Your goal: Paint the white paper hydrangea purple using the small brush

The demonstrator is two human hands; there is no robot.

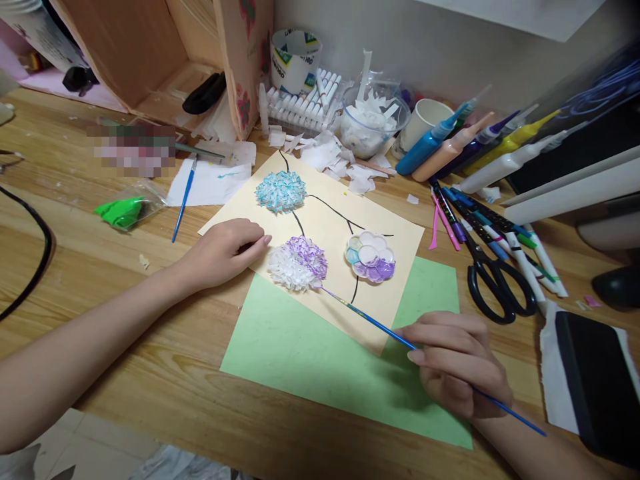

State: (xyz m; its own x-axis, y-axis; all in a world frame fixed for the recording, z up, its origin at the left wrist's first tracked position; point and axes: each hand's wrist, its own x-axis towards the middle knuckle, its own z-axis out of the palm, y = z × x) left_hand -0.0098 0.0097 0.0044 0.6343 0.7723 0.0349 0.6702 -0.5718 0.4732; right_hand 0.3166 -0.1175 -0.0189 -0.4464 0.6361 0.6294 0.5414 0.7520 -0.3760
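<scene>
**Brush [383,327] tip at the edge of a half-purple flower [299,262]**

A wooden desk [165,373] fills most of the view, with a painted box [244,67] standing at its back left. On the desk lies a green sheet [310,347], partly covered by a tilted cream paper [323,225] bearing thin black stem lines.

The left hand [230,250] rests on the left side of the cream paper, its fingers released and loosely bent, the fingertips just beside the half-purple flower. The right hand [460,363], above the green sheet, grasps the blue handle of the brush between thumb and fingers. The brush slants up and left, its tip at the flower's lower right edge. That flower sits on the near left part of the cream paper, its upper right portion purple and the remainder white.

To the right, black-handled scissors [486,259] lie beside a cluster of markers [500,230]. Behind the paper stand a clear bowl [367,151] of white scraps, a paper cup [431,120] and a row of paint bottles, the leftmost a blue bottle [425,148].

Smaller again, a blue-and-white flower [281,191] sits near the paper's far corner. A petal-shaped palette [370,238] rests on the right of the cream paper, holding purple and bluish paint. A second brush [185,197] lies at far left, partly on a white sheet [213,187].
</scene>
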